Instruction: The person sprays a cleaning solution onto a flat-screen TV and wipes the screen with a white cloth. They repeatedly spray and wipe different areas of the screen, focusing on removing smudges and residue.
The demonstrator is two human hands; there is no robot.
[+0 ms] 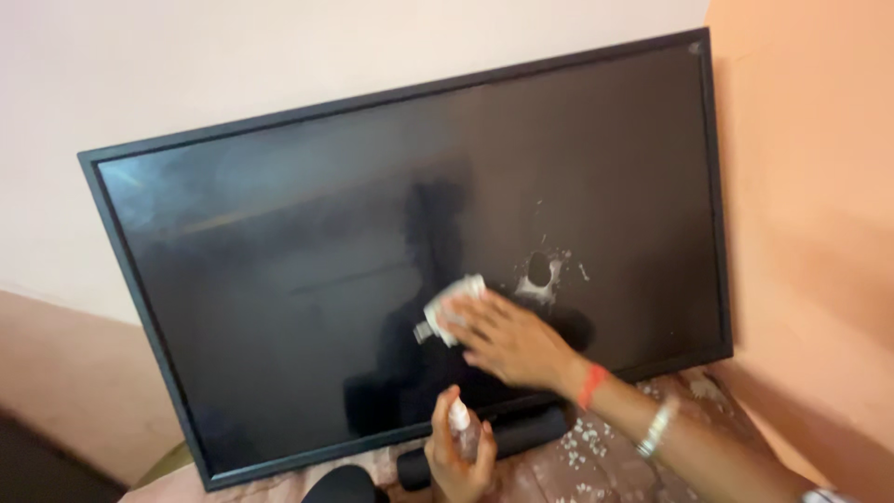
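Observation:
A large black flat screen (307, 242) leans against the wall, switched off. My right hand (507, 340) presses a small white cloth (450, 307) flat against the lower middle of the glass. Just right of the cloth a wet splash of white droplets (543, 273) marks the screen. Lower down, my left hand (458, 458) grips a small clear spray bottle (462, 427) with a white nozzle, held upright in front of the screen's bottom edge. A red thread and a metal bangle (657, 427) circle my right wrist.
The screen stands on a surface covered by a brown cloth with white flowers (596, 456). A black bar-shaped object (521, 436) lies under the screen's lower edge. An orange wall (810, 205) is close on the right, a pale wall behind.

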